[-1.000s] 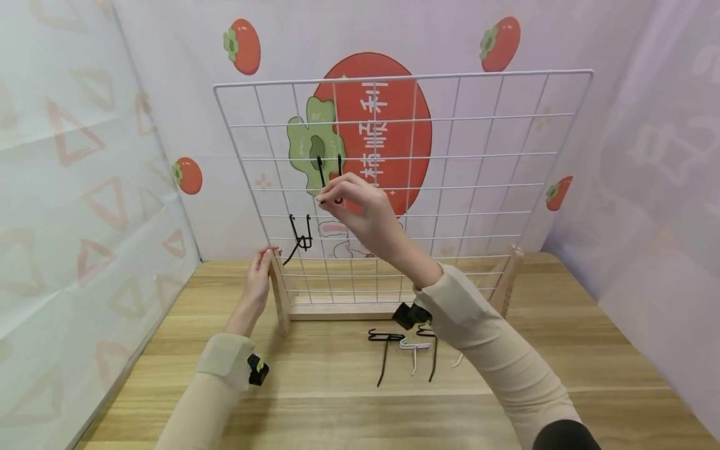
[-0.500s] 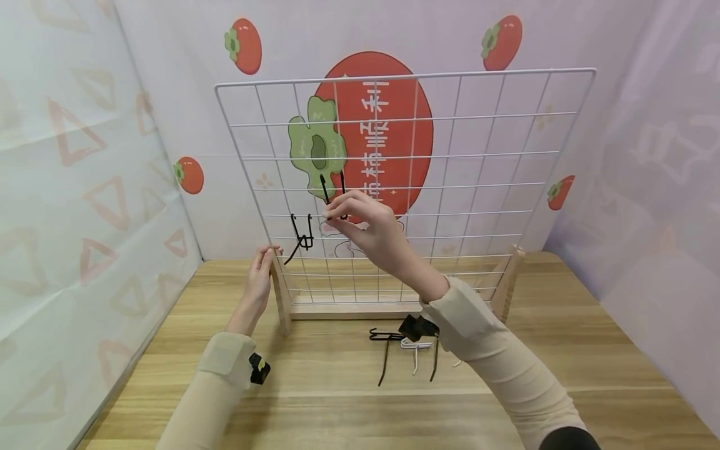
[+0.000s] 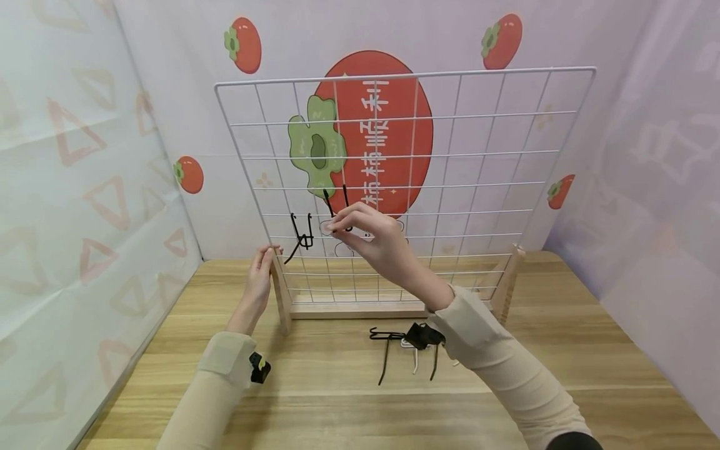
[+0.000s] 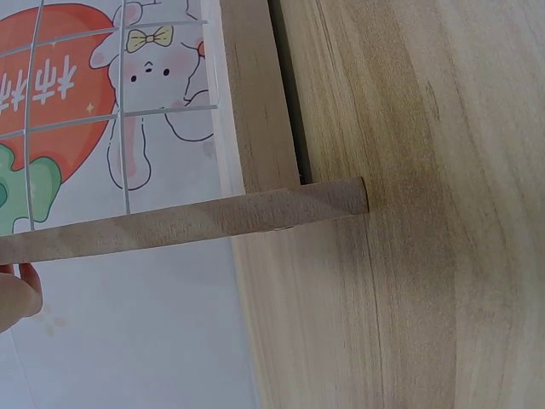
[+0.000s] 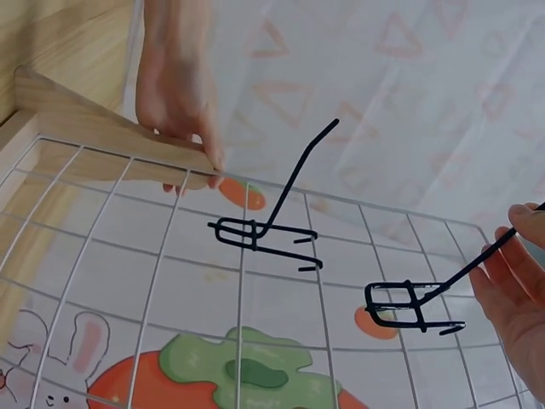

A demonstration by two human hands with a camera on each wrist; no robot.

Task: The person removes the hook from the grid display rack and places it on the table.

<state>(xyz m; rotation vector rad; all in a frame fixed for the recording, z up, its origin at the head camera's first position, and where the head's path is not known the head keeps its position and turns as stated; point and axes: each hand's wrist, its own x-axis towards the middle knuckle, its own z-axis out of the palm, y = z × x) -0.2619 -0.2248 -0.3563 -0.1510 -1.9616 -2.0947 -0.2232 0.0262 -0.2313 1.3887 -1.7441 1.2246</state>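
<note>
My right hand (image 3: pixel 379 240) pinches the straight arm of a black wire hook (image 5: pixel 415 305) between thumb and fingers. The hook's two prongs point up, in front of the white wire grid panel (image 3: pixel 405 77) in the head view. Just to the left, a second black hook (image 3: pixel 305 242) hangs on the grid with its arm slanting down and outward. My left hand (image 3: pixel 257 287) grips the upper end of the left wooden leg (image 3: pixel 279 294) of the stand. In the left wrist view only some fingertips (image 4: pixel 19 298) show, under the wooden leg.
On the table in front of the stand lie a black hook (image 3: pixel 385 359), a white hook (image 3: pixel 415 361) and another black hook (image 3: pixel 435 362), partly covered by the right wrist camera (image 3: pixel 422 335). A wooden crossbar (image 3: pixel 354 311) runs along the stand's foot.
My right hand has come down and slightly right with the black hook, from the grid's middle rows to lower ones. The left hand has stayed at the wooden leg.
</note>
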